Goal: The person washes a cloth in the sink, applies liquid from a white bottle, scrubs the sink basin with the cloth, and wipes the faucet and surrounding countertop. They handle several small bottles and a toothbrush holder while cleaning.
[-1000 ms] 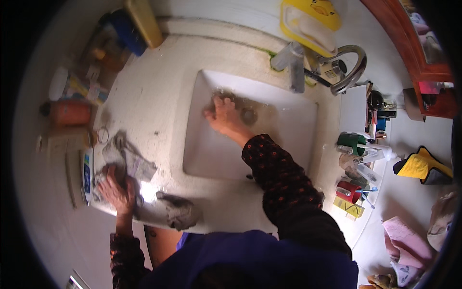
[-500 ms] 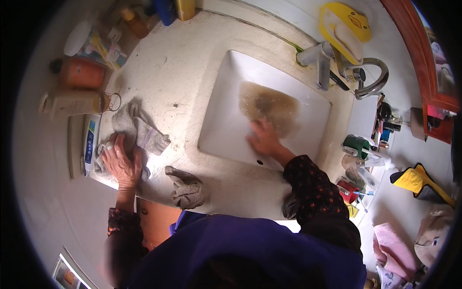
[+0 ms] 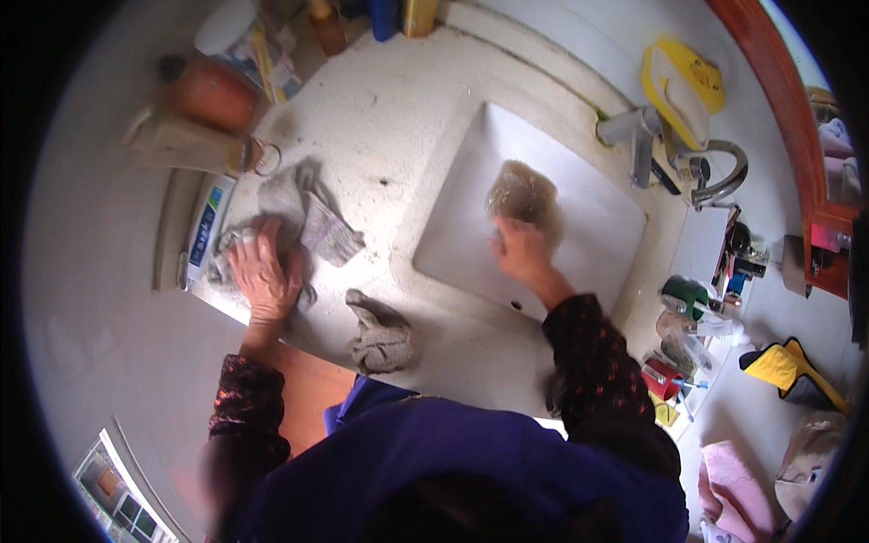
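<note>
My left hand (image 3: 265,271) lies spread over a crumpled grey sock (image 3: 331,235) on the countertop, at the left. Its fingers are apart and rest on the knit fabric. A second grey sock (image 3: 382,346) sits bunched near the front edge, between my two hands. Down in the white sink (image 3: 453,237), my right hand (image 3: 525,253) is at the near edge of a pool of brown, murky water (image 3: 523,192). Slight blur softens its fingers, but they look apart, with nothing seen in them.
Behind the sink stand a faucet (image 3: 625,127) and a yellow duck-shaped soap dish (image 3: 679,95). Bottles, including an orange one (image 3: 213,95), and a toothpaste box (image 3: 206,231) line the left side. Green (image 3: 685,297) and red (image 3: 661,378) cups stand at the right.
The brown water pool has shrunk. My right hand stays by its near edge, its fingers shifted slightly. My left hand remains on the sock. The whole view has turned a little.
</note>
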Tool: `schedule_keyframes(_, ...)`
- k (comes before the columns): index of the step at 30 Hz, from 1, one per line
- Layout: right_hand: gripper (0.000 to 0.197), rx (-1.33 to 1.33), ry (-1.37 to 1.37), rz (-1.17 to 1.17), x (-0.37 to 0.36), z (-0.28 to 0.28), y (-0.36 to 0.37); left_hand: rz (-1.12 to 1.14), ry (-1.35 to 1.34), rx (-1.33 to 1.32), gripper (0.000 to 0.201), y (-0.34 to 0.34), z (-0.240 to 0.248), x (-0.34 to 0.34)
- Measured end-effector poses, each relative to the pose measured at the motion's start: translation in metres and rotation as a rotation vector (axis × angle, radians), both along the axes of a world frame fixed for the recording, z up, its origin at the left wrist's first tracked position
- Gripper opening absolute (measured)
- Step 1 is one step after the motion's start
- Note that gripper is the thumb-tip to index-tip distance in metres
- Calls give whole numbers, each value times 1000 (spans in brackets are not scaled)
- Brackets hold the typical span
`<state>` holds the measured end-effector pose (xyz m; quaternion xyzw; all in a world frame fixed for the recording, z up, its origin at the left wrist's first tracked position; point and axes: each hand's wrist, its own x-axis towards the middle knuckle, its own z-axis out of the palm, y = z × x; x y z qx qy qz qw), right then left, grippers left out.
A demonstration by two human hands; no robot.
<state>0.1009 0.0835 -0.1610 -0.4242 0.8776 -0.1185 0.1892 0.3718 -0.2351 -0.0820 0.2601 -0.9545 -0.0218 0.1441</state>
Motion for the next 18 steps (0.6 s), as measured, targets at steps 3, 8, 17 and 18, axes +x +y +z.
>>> schedule_keyframes(3, 31, -447, -131, 63, 27, 54, -48, 11, 37, 4, 51, -1, -6, 4)
schedule_keyframes(8, 35, -594, -60, -30, -22, 91, -109, 17, 71, 59, 53, 0, 1, 2)
schedule_keyframes(17, 72, -1003, -48, -308, -152, 155, -316, 13, 112, 124, 52, -1, 3, 6)
schedule_keyframes(18, 73, -971, -105, -321, -157, 161, -323, 5, 118, 129, 52, -2, 3, 5)
